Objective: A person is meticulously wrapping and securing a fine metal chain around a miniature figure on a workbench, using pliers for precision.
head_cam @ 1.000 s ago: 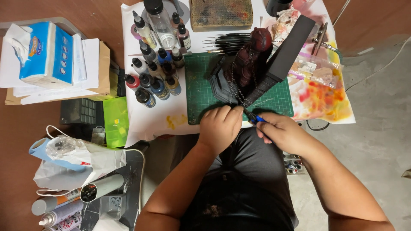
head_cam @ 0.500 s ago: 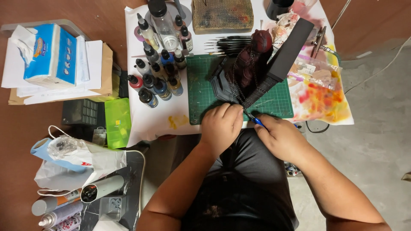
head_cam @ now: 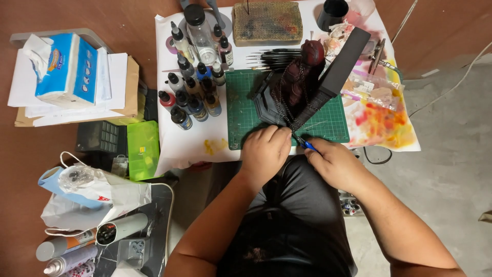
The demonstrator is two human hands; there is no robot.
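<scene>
Gripping a blue-handled tool [head_cam: 309,145], right hand [head_cam: 335,163] fingers closed; left hand [head_cam: 265,151] fingers curled on dark red-and-black figure [head_cam: 297,87], standing on green cutting mat [head_cam: 241,110] just beyond both.

The left hand [head_cam: 265,150] covers the figure's [head_cam: 292,92] base at the counter's [head_cam: 189,143] near edge. The right hand's [head_cam: 335,165] grip hides most of the blue-handled tool [head_cam: 307,145]; its tip is too small to tell.

We see a matt green cutting mat [head_cam: 246,115] on white paper [head_cam: 184,143] stained with paint. The figure [head_cam: 300,84] looks like matt dark-red and black plastic with fine chain. The bottles [head_cam: 192,95] are glossy plastic. The sponge block [head_cam: 266,21] is rough.
</scene>
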